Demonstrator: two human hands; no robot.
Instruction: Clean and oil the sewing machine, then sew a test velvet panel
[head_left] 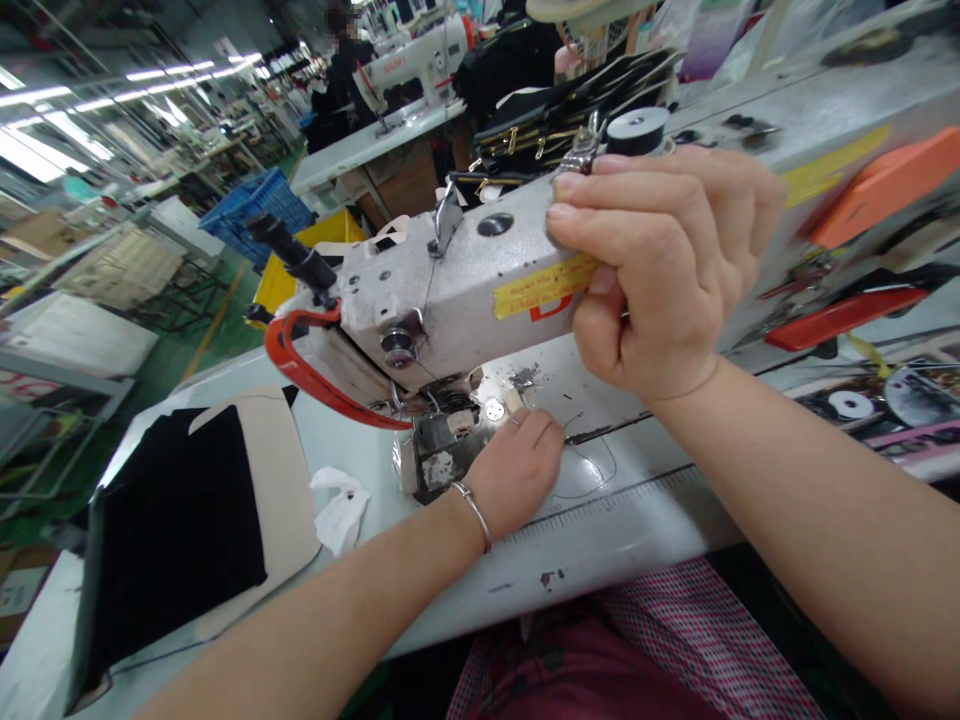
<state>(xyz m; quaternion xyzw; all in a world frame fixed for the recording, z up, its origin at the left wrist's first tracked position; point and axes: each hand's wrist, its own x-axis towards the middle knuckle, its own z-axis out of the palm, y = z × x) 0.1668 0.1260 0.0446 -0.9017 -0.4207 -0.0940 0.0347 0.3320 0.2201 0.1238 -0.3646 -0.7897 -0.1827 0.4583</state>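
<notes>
A white sewing machine (465, 270) with a red curved guard (300, 365) at its head fills the middle of the view. My right hand (660, 260) is closed over the top of its arm, fingertips beside a small metal fitting (579, 155) and the thumb tucked against the front. Down at the machine bed, my left hand (521, 460) wears a bracelet and has curled fingers near the round metal piece (494, 410) by the needle area. What its fingertips hold, if anything, is hidden. A loose thread (600, 480) lies right of that hand.
Left on the table lies a black and beige fabric piece (180, 500), with a crumpled white scrap (341, 508) beside it. A thread spool (637, 128) and black zippered pieces (525, 130) are behind the arm. Blue (255, 215) and yellow crates (277, 285) stand beyond; a person (345, 60) is farther back.
</notes>
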